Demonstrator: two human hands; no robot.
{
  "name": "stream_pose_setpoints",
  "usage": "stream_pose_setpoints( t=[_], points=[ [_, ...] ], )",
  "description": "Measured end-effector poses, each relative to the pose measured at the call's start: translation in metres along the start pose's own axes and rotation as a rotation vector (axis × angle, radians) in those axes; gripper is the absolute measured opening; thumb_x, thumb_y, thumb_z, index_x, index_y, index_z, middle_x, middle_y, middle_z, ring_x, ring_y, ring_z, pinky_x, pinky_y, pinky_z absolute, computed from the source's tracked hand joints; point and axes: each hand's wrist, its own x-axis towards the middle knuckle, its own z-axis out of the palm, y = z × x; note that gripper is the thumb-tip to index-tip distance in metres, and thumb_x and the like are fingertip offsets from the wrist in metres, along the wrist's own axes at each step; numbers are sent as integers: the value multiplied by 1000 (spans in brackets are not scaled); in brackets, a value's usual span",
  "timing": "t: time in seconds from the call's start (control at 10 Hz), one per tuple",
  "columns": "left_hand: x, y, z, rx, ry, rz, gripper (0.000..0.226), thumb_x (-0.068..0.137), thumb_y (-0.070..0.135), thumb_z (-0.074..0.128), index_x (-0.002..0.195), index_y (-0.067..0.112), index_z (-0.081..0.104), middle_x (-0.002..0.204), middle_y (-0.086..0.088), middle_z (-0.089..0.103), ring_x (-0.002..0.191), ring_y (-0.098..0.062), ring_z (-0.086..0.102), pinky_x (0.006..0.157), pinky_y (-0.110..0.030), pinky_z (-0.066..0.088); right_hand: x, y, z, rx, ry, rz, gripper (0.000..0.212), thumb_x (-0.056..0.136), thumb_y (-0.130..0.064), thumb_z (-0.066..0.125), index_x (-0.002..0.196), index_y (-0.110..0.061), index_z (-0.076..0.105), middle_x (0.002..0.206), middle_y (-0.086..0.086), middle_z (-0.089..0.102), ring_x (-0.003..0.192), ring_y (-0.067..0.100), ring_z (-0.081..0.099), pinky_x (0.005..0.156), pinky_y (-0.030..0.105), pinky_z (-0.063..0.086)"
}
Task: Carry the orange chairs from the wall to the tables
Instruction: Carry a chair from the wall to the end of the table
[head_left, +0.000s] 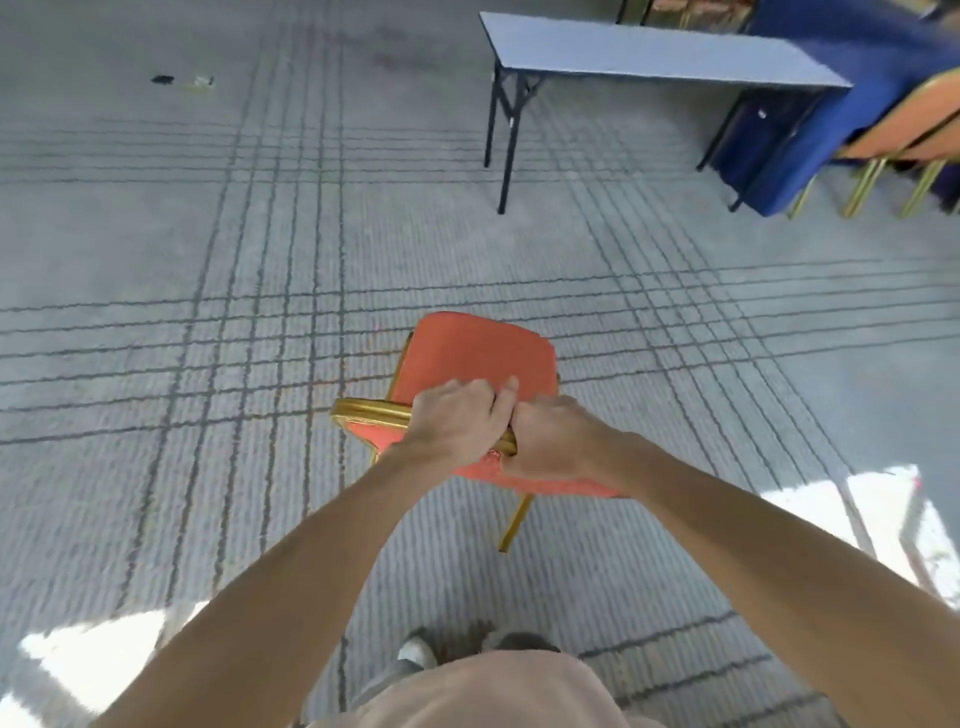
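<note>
Grey carpet (156, 234) w/ dark grid lines, folding table (649, 52) at back, blue cloth (883, 52) at right, sun patches (88, 660) near btm.

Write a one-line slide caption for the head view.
An orange chair gripped at its gold backrest rail by the left hand and right hand, grey carpet below, a folding table ahead.
</note>
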Motion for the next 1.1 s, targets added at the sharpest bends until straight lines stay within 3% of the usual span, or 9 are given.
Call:
stream_pose_setpoints(
  t=[0.1, 0.2, 0.3, 0.4, 0.6, 0.7, 0.8, 0.9, 1.1],
  points=[
    [22, 15, 4, -30, 28, 73, 53, 105, 42, 18, 131, 22, 60, 100, -8, 68, 101, -31, 63, 74, -36, 41, 9, 24, -5, 18, 12, 88, 24, 88, -33, 63, 102, -14, 63, 90, 4, 61, 80, 25, 54, 77, 39, 50],
    [49, 35, 11, -19, -21, 80, 60, 104, 42, 11, 129, 22, 61, 76, 0, 58, 82, -27, 64, 60, -32, 42, 10, 52, -6, 85, 10, 150, 25, 88, -32, 65, 104, -14, 64, 89, 4, 60, 79, 24, 54, 77, 37, 50],
    [64, 65, 40, -76, -2, 95, 65, 104, 48, 19, 80, 15, 69, 56, 5, 50, 55, -18, 56, 45, -29, 34, -6, 86, 11, 114, 1, 239, 27, 86, -37, 65, 101, -13, 65, 88, 5, 62, 77, 23, 53, 75, 37, 50],
    [73, 89, 42, -101, 32, 158, 68, 103, 53, 28, 52, 13, 51, 46, 2, 50, 43, -16, 52, 45, -29, 42, -15, 119, 16, 164, 55, 282, 26, 87, -40, 62, 100, -17, 66, 87, 1, 63, 77, 21, 53, 73, 36, 49],
    [169, 84, 18, -30, 93, 251, 73, 90, 61, 10, 72, 16, 64, 48, 2, 50, 40, -9, 46, 39, -25, 24, 35, 158, -14, 179, 481, 268, 28, 87, -45, 60, 107, -26, 59, 87, -1, 66, 74, 22, 59, 67, 36, 51],
    [216, 101, 9, -44, 159, 220, 69, 94, 61, 27, 55, 13, 56, 45, 2, 50, 42, -14, 49, 42, -24, 23, 56, 196, -35, 211, 582, 288, 24, 89, -42, 58, 103, -22, 59, 85, 2, 66, 73, 25, 60, 65, 36, 49],
    [251, 123, 7, 73, 306, 140, 65, 97, 55, 32, 51, 16, 56, 46, 1, 55, 46, -19, 55, 44, -23, 26, 75, 238, -73, 295, 498, 247, 21, 91, -39, 55, 103, -22, 58, 93, 5, 66, 76, 24, 55, 71, 37, 49],
    [282, 144, -1, 41, 308, 67, 57, 99, 46, 33, 66, 15, 67, 62, -6, 66, 63, -28, 64, 55, -30, 40, 91, 269, -99, 334, 494, 220, 19, 92, -37, 54, 104, -23, 60, 96, 4, 66, 77, 19, 49, 78, 39, 52],
    [346, 157, -14, 4, 140, 50, 45, 100, 43, 35, 70, 21, 59, 65, -3, 61, 68, -28, 62, 61, -37, 48, 116, 320, -126, 376, 484, 177, 25, 88, -47, 59, 98, -24, 62, 90, 1, 65, 76, 19, 51, 74, 37, 50]
  ],
)
